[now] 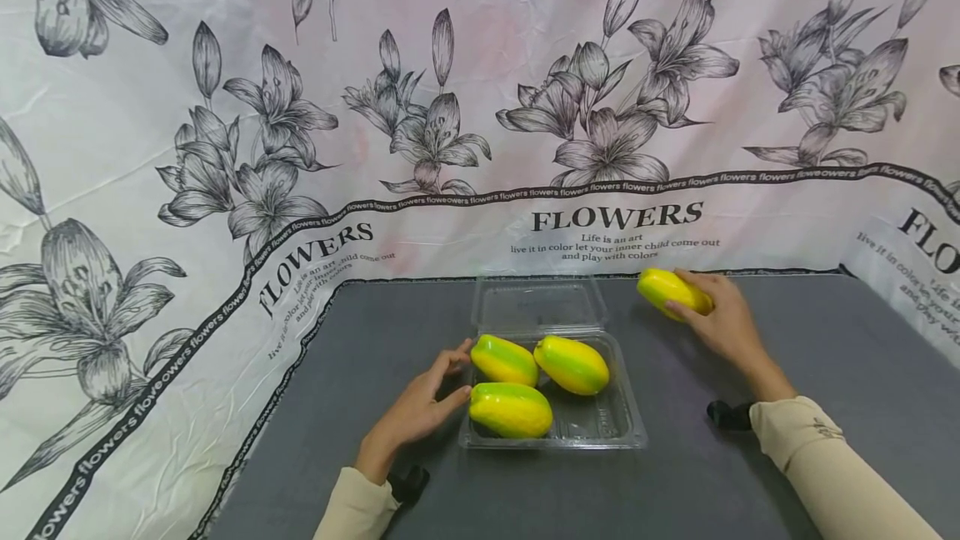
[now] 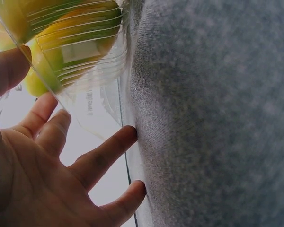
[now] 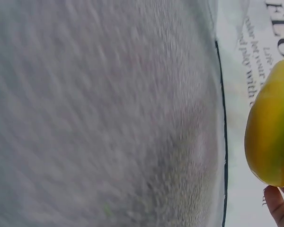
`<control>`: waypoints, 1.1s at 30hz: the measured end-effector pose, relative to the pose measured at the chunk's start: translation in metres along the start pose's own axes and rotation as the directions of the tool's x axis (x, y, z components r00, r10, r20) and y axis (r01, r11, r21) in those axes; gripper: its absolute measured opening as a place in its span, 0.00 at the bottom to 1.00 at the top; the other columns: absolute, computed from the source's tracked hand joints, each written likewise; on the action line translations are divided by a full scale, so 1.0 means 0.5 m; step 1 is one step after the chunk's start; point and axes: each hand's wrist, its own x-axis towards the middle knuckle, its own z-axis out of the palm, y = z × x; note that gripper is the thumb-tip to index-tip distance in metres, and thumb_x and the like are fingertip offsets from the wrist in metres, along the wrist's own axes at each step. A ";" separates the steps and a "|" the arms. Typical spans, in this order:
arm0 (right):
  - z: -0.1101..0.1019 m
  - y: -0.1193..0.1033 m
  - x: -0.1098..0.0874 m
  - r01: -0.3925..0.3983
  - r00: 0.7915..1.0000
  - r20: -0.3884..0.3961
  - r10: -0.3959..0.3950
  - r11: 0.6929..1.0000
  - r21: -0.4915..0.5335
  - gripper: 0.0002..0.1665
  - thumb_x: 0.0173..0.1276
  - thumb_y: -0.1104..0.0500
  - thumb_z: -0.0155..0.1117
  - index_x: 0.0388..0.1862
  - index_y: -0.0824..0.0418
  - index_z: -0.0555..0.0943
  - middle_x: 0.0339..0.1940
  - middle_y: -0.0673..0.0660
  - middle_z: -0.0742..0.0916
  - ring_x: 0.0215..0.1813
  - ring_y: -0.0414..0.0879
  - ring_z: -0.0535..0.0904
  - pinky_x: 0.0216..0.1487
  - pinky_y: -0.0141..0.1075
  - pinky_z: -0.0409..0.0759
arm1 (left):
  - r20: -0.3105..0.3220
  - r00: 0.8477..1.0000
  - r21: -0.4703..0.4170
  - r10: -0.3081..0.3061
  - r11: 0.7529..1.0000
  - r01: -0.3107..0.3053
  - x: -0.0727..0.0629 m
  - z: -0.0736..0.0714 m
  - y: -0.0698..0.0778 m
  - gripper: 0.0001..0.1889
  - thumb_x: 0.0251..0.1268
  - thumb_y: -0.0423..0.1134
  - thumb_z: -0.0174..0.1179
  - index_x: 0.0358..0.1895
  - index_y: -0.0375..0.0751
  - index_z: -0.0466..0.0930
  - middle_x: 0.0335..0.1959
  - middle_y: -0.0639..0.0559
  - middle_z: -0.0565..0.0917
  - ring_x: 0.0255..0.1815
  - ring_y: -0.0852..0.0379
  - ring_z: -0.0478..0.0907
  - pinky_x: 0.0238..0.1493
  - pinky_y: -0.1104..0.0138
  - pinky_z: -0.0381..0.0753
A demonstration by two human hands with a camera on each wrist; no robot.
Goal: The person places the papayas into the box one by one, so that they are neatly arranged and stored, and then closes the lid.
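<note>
In the head view, three yellow-green papayas sit in a clear plastic clamshell box (image 1: 626, 432): one papaya (image 1: 504, 359) at back left, one (image 1: 573, 365) at back right, one (image 1: 512, 411) at front left. My left hand (image 1: 416, 411) is at the box's left side, fingertips at its rim. In the left wrist view its fingers (image 2: 104, 156) are spread and fairly straight beside the ribbed clear wall. My right hand (image 1: 723, 319) grips a fourth papaya (image 1: 663, 290) above the table, right of the box; the right wrist view shows this papaya (image 3: 272, 127) with only some fingertips.
The box's clear lid (image 1: 536, 304) lies folded back behind it. Grey cloth covers the table (image 1: 697, 490). A white curtain (image 1: 450, 240) printed with flowers and lettering stands along the back and left edges. Dark straps with small cameras sit at both wrists.
</note>
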 end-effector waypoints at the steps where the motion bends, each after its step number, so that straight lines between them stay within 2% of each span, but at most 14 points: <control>1: 0.001 -0.005 -0.003 -0.006 1.000 0.000 0.006 1.000 0.003 0.34 0.61 0.61 0.77 0.66 0.66 0.79 0.56 0.74 0.83 0.53 0.65 0.75 0.45 0.46 0.64 | 0.002 1.000 -0.002 -0.001 1.000 0.001 0.000 0.000 0.000 0.24 0.78 0.52 0.55 0.71 0.54 0.62 0.84 0.61 0.54 0.75 0.43 0.70 0.67 0.38 0.73; 7: 0.002 -0.035 -0.025 -0.033 0.999 -0.005 0.033 0.999 0.021 0.35 0.61 0.61 0.77 0.67 0.65 0.78 0.57 0.74 0.82 0.55 0.64 0.75 0.45 0.42 0.66 | 0.006 1.000 -0.004 -0.004 1.000 0.004 -0.002 0.000 -0.001 0.25 0.78 0.52 0.55 0.71 0.53 0.62 0.84 0.60 0.54 0.76 0.42 0.69 0.68 0.38 0.72; 13: 0.000 -0.054 -0.045 -0.061 0.998 -0.015 0.062 0.996 0.062 0.35 0.62 0.61 0.77 0.69 0.62 0.78 0.58 0.71 0.81 0.53 0.56 0.74 0.42 0.23 0.66 | 0.005 1.000 -0.005 -0.012 1.000 0.012 -0.004 0.000 0.000 0.25 0.78 0.52 0.55 0.71 0.54 0.62 0.84 0.60 0.54 0.76 0.43 0.69 0.66 0.38 0.74; 16: -0.002 -0.063 -0.052 -0.070 0.997 -0.018 0.072 0.994 0.081 0.36 0.62 0.61 0.77 0.70 0.60 0.77 0.59 0.70 0.81 0.53 0.53 0.73 0.42 0.19 0.66 | 0.005 1.000 -0.002 -0.017 1.000 0.017 -0.003 0.000 0.000 0.25 0.78 0.53 0.55 0.71 0.54 0.62 0.84 0.61 0.54 0.76 0.43 0.69 0.65 0.38 0.74; 20: -0.002 -0.073 -0.058 -0.083 0.996 -0.022 0.085 0.992 0.090 0.36 0.62 0.61 0.77 0.70 0.59 0.77 0.59 0.70 0.81 0.53 0.47 0.72 0.43 0.17 0.66 | 0.004 1.000 0.002 -0.015 1.000 0.015 -0.001 0.001 -0.002 0.25 0.78 0.53 0.55 0.71 0.55 0.62 0.84 0.62 0.54 0.76 0.43 0.69 0.65 0.38 0.75; 26: -0.002 -0.084 -0.063 -0.093 0.995 -0.015 0.095 0.991 0.093 0.36 0.64 0.60 0.76 0.71 0.58 0.77 0.59 0.68 0.81 0.52 0.29 0.66 0.43 0.18 0.67 | 0.004 1.000 0.003 -0.009 1.000 0.009 0.000 0.001 -0.005 0.25 0.78 0.53 0.55 0.72 0.56 0.62 0.84 0.62 0.54 0.76 0.43 0.69 0.65 0.38 0.75; 28: -0.002 -0.088 -0.066 -0.095 0.995 -0.015 0.096 0.991 0.095 0.36 0.64 0.60 0.76 0.71 0.58 0.77 0.59 0.68 0.81 0.51 0.28 0.66 0.43 0.18 0.67 | 0.005 1.000 0.002 -0.009 1.000 0.009 0.000 0.001 -0.005 0.25 0.78 0.53 0.55 0.72 0.56 0.62 0.84 0.62 0.54 0.76 0.43 0.69 0.65 0.38 0.75; 33: -0.002 -0.096 -0.069 -0.097 0.995 -0.006 0.098 0.991 0.096 0.36 0.64 0.59 0.76 0.71 0.58 0.77 0.58 0.68 0.81 0.52 0.35 0.69 0.44 0.19 0.67 | 0.003 1.000 0.006 -0.012 1.000 0.012 0.000 0.002 -0.005 0.25 0.78 0.53 0.55 0.72 0.57 0.62 0.84 0.63 0.54 0.75 0.43 0.70 0.65 0.37 0.74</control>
